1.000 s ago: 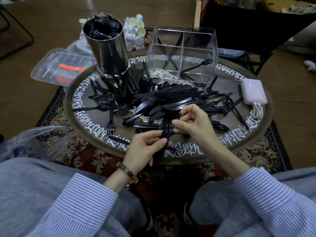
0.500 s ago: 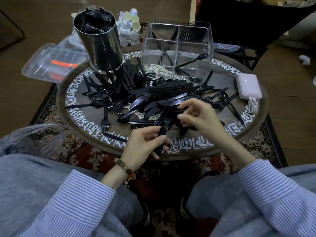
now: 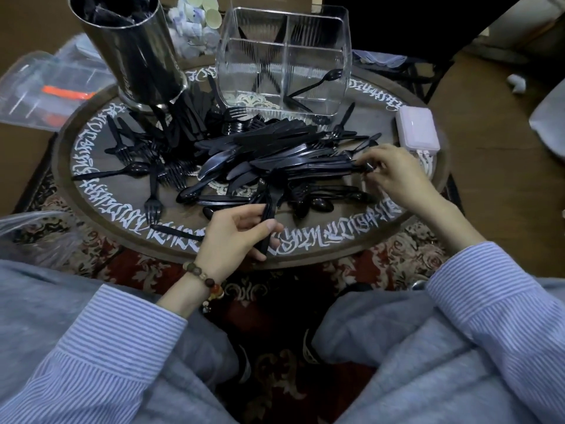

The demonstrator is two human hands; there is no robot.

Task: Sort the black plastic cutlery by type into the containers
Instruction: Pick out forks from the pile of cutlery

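A person sits at a round wooden table [image 3: 406,221] ringed with white lettering. At its centre lies one large heap of black plastic cutlery [image 3: 269,154]: knives, forks and spoons tangled too thickly to count. Left of the heap lie loose pieces, among them one spoon [image 3: 122,172] and one fork [image 3: 153,197] apart from the rest.

Two containers stand beyond the heap. One is a metal cylinder [image 3: 134,53], behind and left of the heap, with dark pieces inside. The other is a clear plastic divided box [image 3: 284,59], directly behind the heap, holding a few pieces, one of them a spoon leaning in its right front section. One white power bank [image 3: 417,133] sits right of the heap, at the table's rim.

The left hand [image 3: 235,237], with a bead bracelet at the wrist, curls round a small bundle of forks [image 3: 267,218] at the table's near edge, in front of the heap. The right hand [image 3: 394,172] pinches the end of a piece at the heap's right side; its type cannot be told.

A second ago the right hand was beside the left at the bundle; it has since reached out to the right.

Bare tabletop shows only along the near right rim.
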